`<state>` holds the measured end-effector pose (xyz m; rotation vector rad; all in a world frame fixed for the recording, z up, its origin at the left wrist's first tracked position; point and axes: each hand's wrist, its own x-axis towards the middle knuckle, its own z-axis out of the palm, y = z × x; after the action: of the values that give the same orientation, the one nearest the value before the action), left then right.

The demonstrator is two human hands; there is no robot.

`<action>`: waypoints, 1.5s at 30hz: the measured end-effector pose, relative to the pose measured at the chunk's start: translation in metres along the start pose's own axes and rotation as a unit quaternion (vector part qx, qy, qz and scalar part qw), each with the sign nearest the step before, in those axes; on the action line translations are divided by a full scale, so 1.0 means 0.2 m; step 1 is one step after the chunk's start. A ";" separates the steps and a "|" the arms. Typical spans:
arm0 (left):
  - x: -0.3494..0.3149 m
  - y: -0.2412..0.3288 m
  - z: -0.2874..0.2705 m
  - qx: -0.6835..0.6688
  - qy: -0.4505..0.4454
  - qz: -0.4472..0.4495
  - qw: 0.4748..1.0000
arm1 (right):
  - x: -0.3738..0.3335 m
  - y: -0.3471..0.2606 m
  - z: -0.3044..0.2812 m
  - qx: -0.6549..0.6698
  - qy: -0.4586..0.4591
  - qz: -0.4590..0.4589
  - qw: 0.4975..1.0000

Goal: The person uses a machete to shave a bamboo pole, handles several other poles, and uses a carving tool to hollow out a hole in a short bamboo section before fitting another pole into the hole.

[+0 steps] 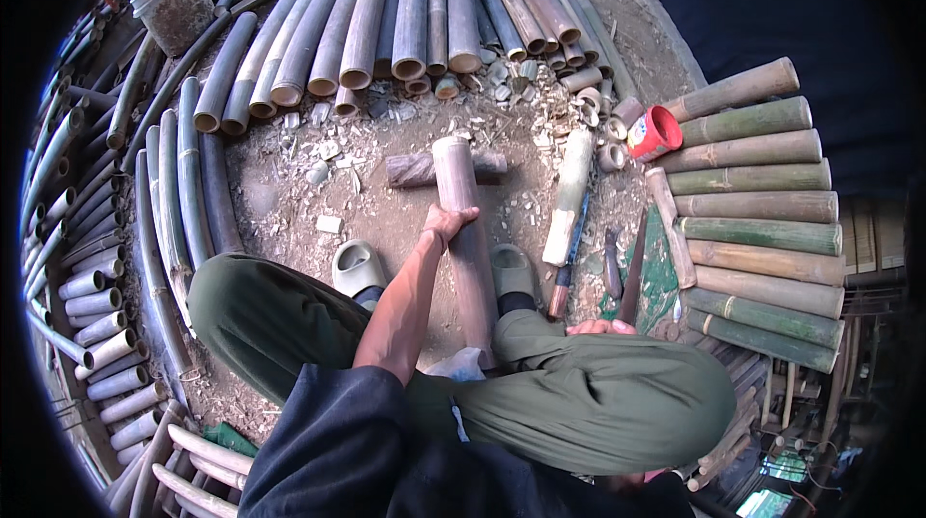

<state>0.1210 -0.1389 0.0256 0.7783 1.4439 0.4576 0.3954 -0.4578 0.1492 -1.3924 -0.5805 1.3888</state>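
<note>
- Bamboo tube (471,267): its far end crosses over the dark wooden block (410,170), the landmark for this view; its body runs from the block back toward the person, between two sandals (358,270).
- Left hand (449,222): closed around the bamboo tube, just on the person's side of the block.
- Right hand (602,327): to the right of the block and nearer the person, fingers curled at the lower end of a long dark blade (633,272); the knee hides the rest, so whether it grips the blade cannot be told.
- Pale bamboo piece (571,185): right of the block, apart from it.
- Red container (640,136): farther right of the block, tipped with its mouth showing, beside a row of cut bamboo lengths (757,205).
- Long bamboo poles (410,12): beyond the block, side by side, ends facing it.
- Bucket (178,18): beyond the block, far to its left.
- Pale chips (330,224): scattered over the ground around the block.
</note>
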 end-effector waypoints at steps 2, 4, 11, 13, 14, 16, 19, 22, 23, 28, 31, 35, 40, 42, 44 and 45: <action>0.01 -0.01 -0.01 -0.022 0.012 0.050 0.998 | -0.02 0.01 0.03 0.022 -0.035 -0.020 0.999; 0.05 -0.01 0.02 -0.078 0.016 0.095 0.992 | -0.04 -0.08 0.07 0.038 -0.081 -0.063 0.994; 0.11 -0.01 0.13 -0.095 0.016 0.087 0.992 | -0.07 -0.17 0.12 0.100 -0.200 -0.128 0.966; 0.11 0.03 0.11 -0.100 0.014 0.076 0.992 | -0.06 -0.18 0.14 0.108 -0.224 -0.135 0.959; 0.13 0.02 0.10 -0.081 0.019 0.074 0.994 | -0.06 -0.19 0.14 0.113 -0.233 -0.138 0.956; 0.14 0.00 0.10 -0.041 0.027 0.066 0.997 | -0.07 -0.19 0.14 0.123 -0.250 -0.141 0.950; 0.17 0.00 0.10 -0.081 -0.043 0.041 0.995 | -0.07 -0.20 0.15 0.129 -0.273 -0.146 0.942; 0.19 -0.04 0.10 -0.089 0.031 0.053 0.994 | -0.04 -0.22 0.18 0.130 -0.294 -0.146 0.936; 0.22 -0.06 0.07 -0.094 0.055 0.059 0.992 | -0.01 -0.21 0.20 0.138 -0.307 -0.146 0.930; 0.25 0.05 0.11 -0.128 -0.041 0.041 0.990 | 0.10 -0.37 0.27 0.102 -0.341 -0.141 0.924; 0.35 0.06 0.02 -0.097 -0.016 0.058 0.993 | 0.30 -0.39 0.38 0.062 -0.395 -0.129 0.908; 0.31 0.19 0.07 -0.075 -0.075 0.004 0.994 | 0.50 -0.40 0.46 0.033 -0.430 -0.079 0.899; 0.45 0.28 0.07 -0.137 -0.107 0.022 0.985 | 0.85 -0.59 0.54 -0.063 -0.400 0.079 0.911; 0.57 0.27 0.05 -0.135 -0.092 0.037 0.986 | 1.11 -0.50 0.49 -0.138 -0.277 0.054 0.949; 0.69 0.34 0.08 -0.151 -0.083 0.044 0.984 | 1.42 -0.31 0.26 -0.323 0.028 0.017 0.946; 0.83 0.35 0.08 -0.229 -0.098 0.062 0.967 | 1.63 -0.28 0.14 -0.451 0.071 -0.051 0.888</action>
<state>0.1668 0.0223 -0.0411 0.5231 1.0517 0.7563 0.4570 -0.1430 0.0668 -2.1240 -1.2794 0.9208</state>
